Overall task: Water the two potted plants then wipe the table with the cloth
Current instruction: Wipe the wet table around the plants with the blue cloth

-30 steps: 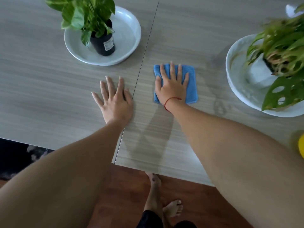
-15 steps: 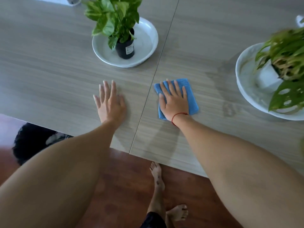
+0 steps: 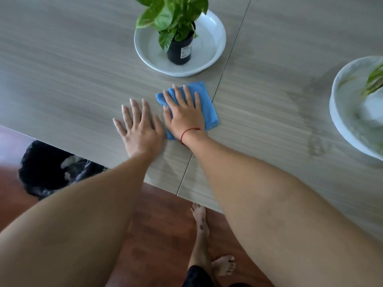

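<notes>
A folded blue cloth (image 3: 208, 106) lies flat on the grey wood-grain table (image 3: 62, 75), just left of the table's seam. My right hand (image 3: 184, 112) presses down on it with fingers spread; a red string circles that wrist. My left hand (image 3: 138, 129) rests flat and empty on the table, touching the cloth's left side. Behind the hands a small green plant in a black pot (image 3: 180, 48) stands in a white dish (image 3: 213, 38). At the right edge a second plant (image 3: 375, 79) sits in a larger white dish (image 3: 339, 112), blurred and partly cut off.
A damp streak (image 3: 310, 112) darkens the table between the cloth and the right dish. The table's front edge (image 3: 161, 186) runs diagonally below the hands. A dark bag-like object (image 3: 53, 168) lies on the reddish floor at the left. My bare feet (image 3: 209, 245) stand below the table edge.
My right hand has slid the cloth left across the seam, up against my left hand. The camera has swung left, so both plants appear further right in the frame.
</notes>
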The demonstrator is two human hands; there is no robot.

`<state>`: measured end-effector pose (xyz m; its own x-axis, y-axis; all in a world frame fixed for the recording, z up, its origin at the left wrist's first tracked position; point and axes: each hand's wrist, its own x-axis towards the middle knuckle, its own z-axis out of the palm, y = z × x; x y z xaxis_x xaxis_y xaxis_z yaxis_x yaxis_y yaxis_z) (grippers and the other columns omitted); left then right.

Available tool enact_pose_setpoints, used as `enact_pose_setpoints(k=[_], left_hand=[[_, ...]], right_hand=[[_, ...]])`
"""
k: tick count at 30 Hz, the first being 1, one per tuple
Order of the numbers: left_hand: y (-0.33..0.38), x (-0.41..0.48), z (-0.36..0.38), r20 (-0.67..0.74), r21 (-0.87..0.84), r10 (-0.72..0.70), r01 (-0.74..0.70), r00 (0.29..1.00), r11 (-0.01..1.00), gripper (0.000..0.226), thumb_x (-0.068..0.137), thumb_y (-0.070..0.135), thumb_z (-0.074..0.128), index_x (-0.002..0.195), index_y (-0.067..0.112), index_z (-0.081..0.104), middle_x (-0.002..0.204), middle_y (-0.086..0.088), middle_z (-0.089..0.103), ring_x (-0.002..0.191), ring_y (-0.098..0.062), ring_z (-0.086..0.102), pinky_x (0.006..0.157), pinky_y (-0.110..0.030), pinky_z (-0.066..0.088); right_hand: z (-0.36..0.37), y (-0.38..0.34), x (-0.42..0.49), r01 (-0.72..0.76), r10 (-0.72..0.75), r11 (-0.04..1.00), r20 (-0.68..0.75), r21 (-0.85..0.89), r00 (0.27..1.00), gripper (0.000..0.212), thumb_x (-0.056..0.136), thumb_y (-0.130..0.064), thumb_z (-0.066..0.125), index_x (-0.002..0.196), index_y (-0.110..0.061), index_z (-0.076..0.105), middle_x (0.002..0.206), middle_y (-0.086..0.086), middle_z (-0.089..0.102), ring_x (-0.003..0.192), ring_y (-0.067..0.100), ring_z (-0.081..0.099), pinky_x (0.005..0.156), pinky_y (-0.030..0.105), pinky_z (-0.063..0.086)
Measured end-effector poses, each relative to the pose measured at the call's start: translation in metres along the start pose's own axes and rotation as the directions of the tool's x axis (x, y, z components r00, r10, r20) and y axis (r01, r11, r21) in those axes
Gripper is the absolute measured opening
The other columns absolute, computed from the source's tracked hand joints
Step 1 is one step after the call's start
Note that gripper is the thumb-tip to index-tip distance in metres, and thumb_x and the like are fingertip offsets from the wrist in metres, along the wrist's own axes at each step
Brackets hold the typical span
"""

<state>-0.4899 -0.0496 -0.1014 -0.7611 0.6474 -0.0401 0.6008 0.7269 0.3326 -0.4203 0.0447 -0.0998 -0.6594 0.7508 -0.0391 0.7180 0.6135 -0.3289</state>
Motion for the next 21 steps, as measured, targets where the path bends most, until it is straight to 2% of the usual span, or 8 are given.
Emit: enact_pose_setpoints(k=[3, 9, 13, 16, 18, 21], left_hand=[[-0.005, -0.001, -0.002, 0.003, 0.001, -0.005, 0.005, 1.000, 1.000, 0.056, 0.098, 0.038, 0.025, 0.153, 0.032, 0.019, 0.163, 0.002, 0.006, 0.150, -0.021, -0.004, 0.118, -0.051, -0.007], [-0.007, 0.000, -0.002, -0.008, -0.011, -0.018, 0.018, 1.000, 1.000, 0.054, 0.098, 0.037, 0.026, 0.152, 0.034, 0.023, 0.163, 0.003, 0.009, 0.150, -0.019, -0.001, 0.119, -0.049, -0.008], [-0.007, 0.000, -0.002, 0.000, 0.014, -0.028, 0.028, 1.000, 1.000, 0.051, 0.099, 0.036, 0.028, 0.151, 0.033, 0.027, 0.162, 0.001, 0.013, 0.150, -0.022, 0.003, 0.118, -0.054, -0.006], [0.013, 0.000, -0.002, 0.001, 0.069, -0.047, 0.047, 0.999, 0.997, 0.050, 0.099, 0.032, 0.030, 0.148, 0.023, 0.031, 0.161, -0.008, 0.016, 0.149, -0.025, 0.005, 0.117, -0.059, -0.003], [0.047, -0.004, 0.004, 0.012, 0.079, 0.107, -0.107, 0.994, 0.991, 0.051, 0.100, 0.031, 0.032, 0.149, 0.019, 0.031, 0.161, -0.011, 0.016, 0.149, -0.024, 0.006, 0.118, -0.055, -0.003], [0.117, -0.013, 0.026, 0.080, 0.004, 0.372, -0.373, 0.925, 0.928, 0.050, 0.101, 0.030, 0.033, 0.149, 0.017, 0.032, 0.161, -0.011, 0.016, 0.149, -0.024, 0.006, 0.119, -0.048, -0.001]], right_hand=[[0.004, -0.007, -0.018, 0.100, -0.100, 0.995, 0.010, 0.020, 0.995, 0.049, 0.100, -0.036, 0.032, 0.148, -0.027, 0.026, 0.158, -0.003, 0.021, 0.148, 0.023, 0.008, 0.120, 0.042, -0.002], [0.001, 0.002, -0.042, 0.122, -0.122, 0.991, -0.006, 0.049, 0.993, 0.048, 0.101, -0.035, 0.033, 0.148, -0.026, 0.029, 0.157, -0.005, 0.024, 0.148, 0.019, 0.012, 0.121, 0.041, 0.001], [-0.011, 0.045, -0.067, 0.023, -0.021, 0.996, -0.021, 0.083, 1.000, 0.046, 0.101, -0.034, 0.032, 0.147, -0.026, 0.029, 0.157, -0.006, 0.024, 0.148, 0.018, 0.013, 0.120, 0.040, -0.001], [-0.029, 0.100, -0.081, -0.097, 0.101, 0.992, -0.052, 0.082, 0.993, 0.047, 0.102, -0.034, 0.031, 0.148, -0.026, 0.028, 0.158, -0.006, 0.022, 0.148, 0.018, 0.010, 0.120, 0.040, -0.002], [-0.042, 0.137, -0.093, -0.223, 0.230, 0.971, -0.091, 0.083, 0.969, 0.047, 0.101, -0.034, 0.032, 0.147, -0.026, 0.030, 0.158, -0.005, 0.022, 0.148, 0.018, 0.010, 0.120, 0.041, -0.001], [-0.054, 0.184, -0.121, -0.429, 0.434, 0.901, -0.170, 0.068, 0.885, 0.048, 0.100, -0.037, 0.029, 0.147, -0.027, 0.030, 0.158, -0.005, 0.023, 0.148, 0.019, 0.012, 0.120, 0.042, 0.001]])
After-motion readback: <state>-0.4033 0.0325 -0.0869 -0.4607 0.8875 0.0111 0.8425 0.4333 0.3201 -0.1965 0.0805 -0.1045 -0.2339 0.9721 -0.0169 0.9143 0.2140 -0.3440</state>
